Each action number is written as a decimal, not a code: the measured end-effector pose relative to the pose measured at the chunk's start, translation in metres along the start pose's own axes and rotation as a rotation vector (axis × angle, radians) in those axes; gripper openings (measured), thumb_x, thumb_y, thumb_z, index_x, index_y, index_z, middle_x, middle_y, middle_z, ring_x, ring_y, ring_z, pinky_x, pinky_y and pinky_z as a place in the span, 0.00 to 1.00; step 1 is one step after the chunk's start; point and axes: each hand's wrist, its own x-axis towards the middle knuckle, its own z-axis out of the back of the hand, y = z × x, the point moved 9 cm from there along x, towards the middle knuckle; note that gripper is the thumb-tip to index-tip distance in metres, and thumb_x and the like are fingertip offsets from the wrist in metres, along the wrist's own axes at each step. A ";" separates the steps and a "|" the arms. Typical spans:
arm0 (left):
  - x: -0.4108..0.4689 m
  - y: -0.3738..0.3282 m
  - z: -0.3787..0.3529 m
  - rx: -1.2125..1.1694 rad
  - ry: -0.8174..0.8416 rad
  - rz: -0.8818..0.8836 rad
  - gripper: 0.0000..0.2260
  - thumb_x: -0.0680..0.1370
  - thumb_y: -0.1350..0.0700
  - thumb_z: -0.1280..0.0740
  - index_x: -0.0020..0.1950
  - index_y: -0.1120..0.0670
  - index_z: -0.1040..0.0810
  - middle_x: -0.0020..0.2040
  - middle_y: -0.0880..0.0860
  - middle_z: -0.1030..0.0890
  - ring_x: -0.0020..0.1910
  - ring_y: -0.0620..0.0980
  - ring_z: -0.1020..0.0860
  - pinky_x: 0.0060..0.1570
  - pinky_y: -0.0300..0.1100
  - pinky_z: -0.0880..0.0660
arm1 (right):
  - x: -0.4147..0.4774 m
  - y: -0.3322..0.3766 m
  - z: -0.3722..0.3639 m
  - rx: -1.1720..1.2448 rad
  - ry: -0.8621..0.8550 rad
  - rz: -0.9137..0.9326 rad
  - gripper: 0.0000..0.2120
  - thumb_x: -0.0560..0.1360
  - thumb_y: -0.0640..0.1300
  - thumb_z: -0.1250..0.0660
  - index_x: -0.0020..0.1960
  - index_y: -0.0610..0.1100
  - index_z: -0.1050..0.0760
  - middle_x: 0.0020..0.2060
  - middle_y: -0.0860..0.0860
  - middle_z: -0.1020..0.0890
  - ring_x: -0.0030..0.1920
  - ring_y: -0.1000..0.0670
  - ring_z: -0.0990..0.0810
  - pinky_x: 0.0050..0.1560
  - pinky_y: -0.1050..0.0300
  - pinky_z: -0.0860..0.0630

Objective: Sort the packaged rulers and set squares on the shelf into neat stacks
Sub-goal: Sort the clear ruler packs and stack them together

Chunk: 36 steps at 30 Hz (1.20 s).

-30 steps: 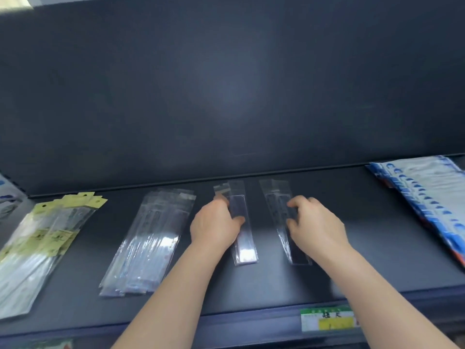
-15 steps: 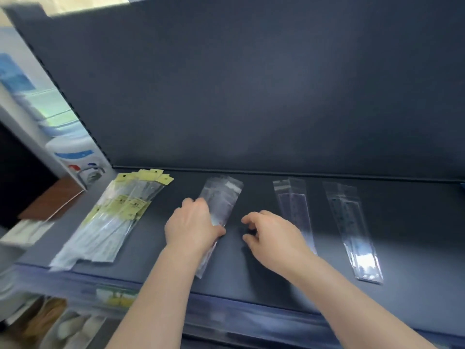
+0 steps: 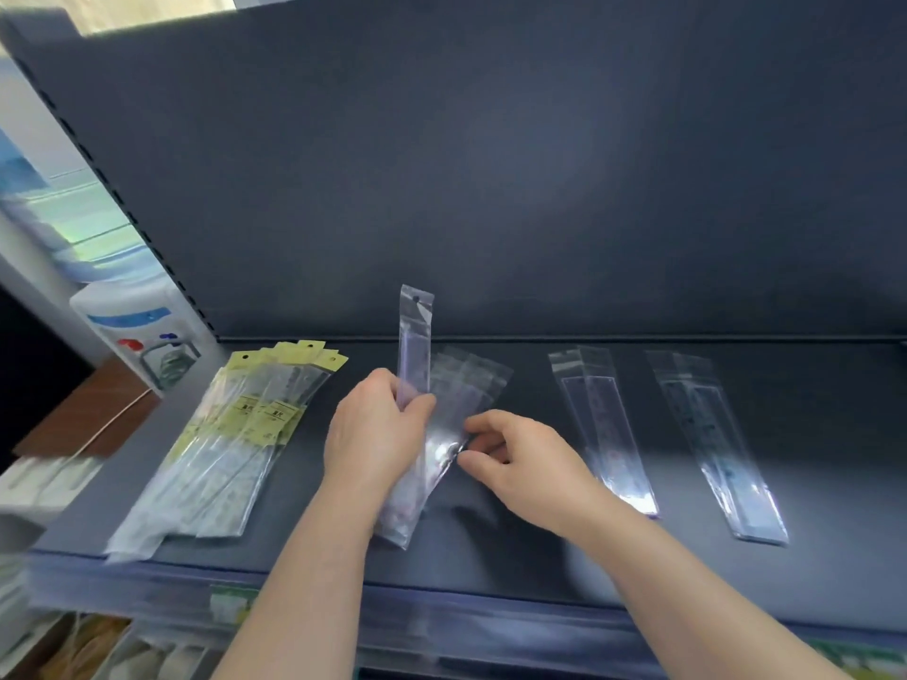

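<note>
My left hand [image 3: 375, 434] grips a clear-sleeved ruler [image 3: 416, 336] and holds it upright above a loose pile of clear ruler packs [image 3: 464, 395] lying on the dark shelf [image 3: 515, 542]. My right hand [image 3: 520, 458] rests at the pile's right edge, its fingertips pinching the plastic there. To the left lies a fanned stack of rulers with yellow header cards [image 3: 245, 434]. Two more clear ruler packs lie to the right, one in the middle [image 3: 606, 429] and one further right [image 3: 714, 444].
A dark back panel [image 3: 491, 164] rises behind the shelf. Beyond the shelf's left end stand a water dispenser [image 3: 137, 326] and a brown surface [image 3: 83, 409]. The shelf's front edge carries a price strip [image 3: 441, 625], with goods on a lower level at bottom left.
The view has swung left and the blue packs on the right have left the frame. My left hand has lifted one clear ruler pack upright off the pile, and my right hand has moved onto the pile's edge.
</note>
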 end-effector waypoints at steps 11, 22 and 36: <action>-0.006 -0.038 -0.051 0.484 0.184 -0.123 0.22 0.75 0.38 0.33 0.59 0.54 0.26 0.59 0.54 0.23 0.57 0.57 0.24 0.46 0.46 0.29 | -0.029 -0.063 0.088 0.045 -0.303 -0.216 0.08 0.76 0.46 0.34 0.54 0.55 0.26 0.34 0.56 0.19 0.38 0.52 0.19 0.38 0.55 0.24; -0.005 -0.031 -0.044 0.482 0.208 0.004 0.14 0.72 0.46 0.28 0.42 0.54 0.26 0.43 0.52 0.21 0.42 0.55 0.23 0.36 0.42 0.31 | -0.036 -0.063 0.094 -0.597 -0.293 -0.171 0.18 0.77 0.47 0.37 0.66 0.54 0.31 0.54 0.52 0.26 0.54 0.46 0.24 0.43 0.56 0.30; -0.023 -0.106 -0.126 0.226 0.250 -0.047 0.15 0.78 0.45 0.35 0.53 0.55 0.22 0.53 0.55 0.19 0.54 0.59 0.22 0.43 0.44 0.31 | -0.065 -0.077 0.128 -0.681 -0.305 -0.108 0.14 0.80 0.49 0.43 0.64 0.57 0.29 0.57 0.55 0.25 0.58 0.50 0.26 0.43 0.57 0.29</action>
